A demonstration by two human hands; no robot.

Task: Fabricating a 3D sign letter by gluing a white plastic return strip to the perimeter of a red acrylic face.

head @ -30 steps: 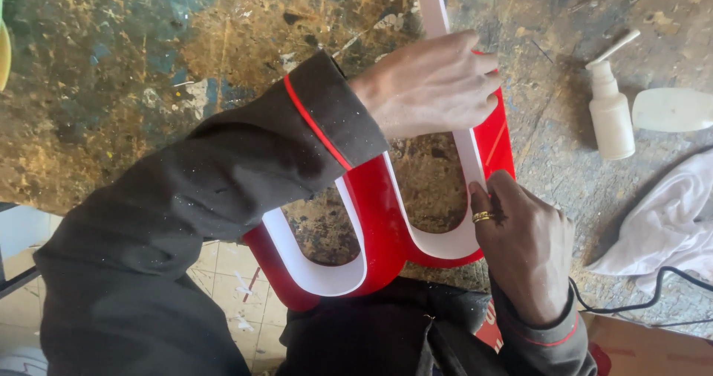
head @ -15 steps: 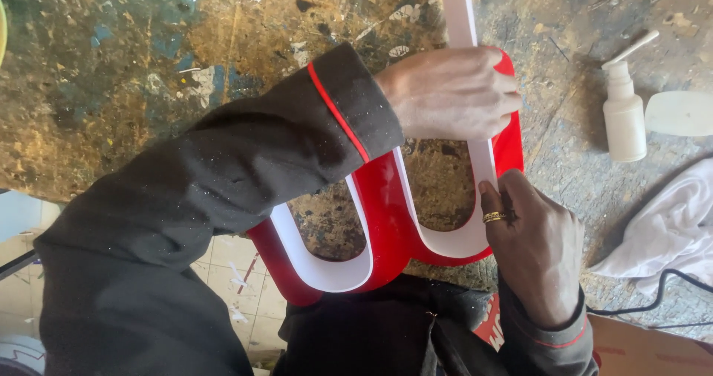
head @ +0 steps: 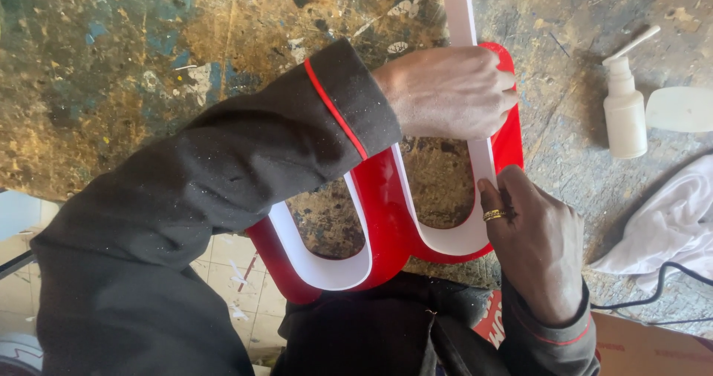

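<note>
Spray bottle (head: 624,116), cloth (head: 672,224) right of hands (head: 449,94)

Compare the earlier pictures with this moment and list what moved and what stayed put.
Little moved. The left hand keeps its grip on the white strip at the upper edge of the red letter-shaped piece; the right hand stays pressed on the strip lower down, fingertips edging slightly up along it. The white pump bottle, white cloth and workbench are unchanged.

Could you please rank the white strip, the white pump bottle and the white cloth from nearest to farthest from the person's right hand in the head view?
From the right hand:
1. White strip, touched by its fingertips, just above.
2. White cloth, on the bench to its right.
3. White pump bottle, upper right, standing.
</note>
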